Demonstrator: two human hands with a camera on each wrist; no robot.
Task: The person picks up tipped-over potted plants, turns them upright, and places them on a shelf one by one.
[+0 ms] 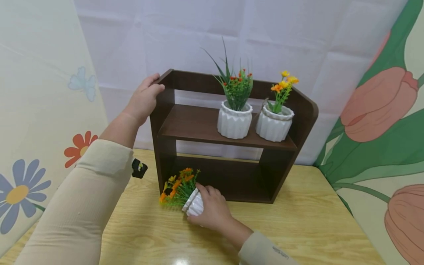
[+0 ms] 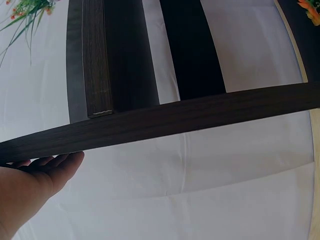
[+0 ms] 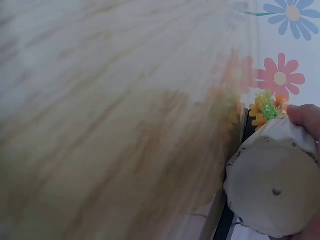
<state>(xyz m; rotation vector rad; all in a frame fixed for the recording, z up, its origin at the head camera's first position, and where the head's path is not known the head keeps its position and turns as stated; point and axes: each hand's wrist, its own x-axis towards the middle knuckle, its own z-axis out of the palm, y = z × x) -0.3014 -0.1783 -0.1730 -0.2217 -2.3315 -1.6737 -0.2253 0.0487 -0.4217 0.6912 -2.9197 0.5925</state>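
My left hand (image 1: 144, 97) holds the upper left side of a dark brown two-tier shelf (image 1: 198, 123); its fingers (image 2: 67, 162) lie against the side panel in the left wrist view. Low in front of the shelf, my right hand (image 1: 212, 209) grips a white ribbed flowerpot (image 1: 194, 204). This pot is tipped over sideways, its orange and yellow flowers (image 1: 180, 184) pointing left by the shelf's lower left corner. In the right wrist view the pot's round base (image 3: 275, 185) with a small central hole faces the camera.
On the upper tier stand a white pot (image 1: 234, 123) with grass and red blooms, and another white pot (image 1: 275, 127) with orange-yellow flowers. A wooden table (image 1: 298, 224) supports the shelf. A white cloth (image 1: 185, 33) hangs behind, between flower-painted walls.
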